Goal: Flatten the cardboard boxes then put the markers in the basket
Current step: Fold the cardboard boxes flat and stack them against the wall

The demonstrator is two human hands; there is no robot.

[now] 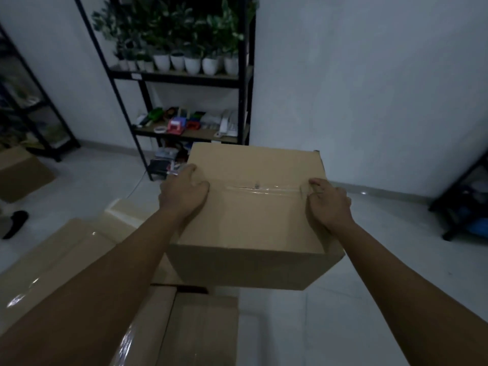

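Observation:
A brown cardboard box [253, 225] is held up in front of me, its top flaps closed with a strip of clear tape [264, 188] along the seam. My left hand [184, 191] grips the box at the left end of the seam. At the right end my right hand [327, 200] has its fingers pinched at the tape's end. No markers or basket can be made out in the dim room.
Flattened cardboard sheets [79, 254] lie on the floor at the lower left, and another box [21, 173] stands at the far left. A black shelf unit [184, 80] with potted plants and small items stands behind. A dark rack [464, 196] is at the right.

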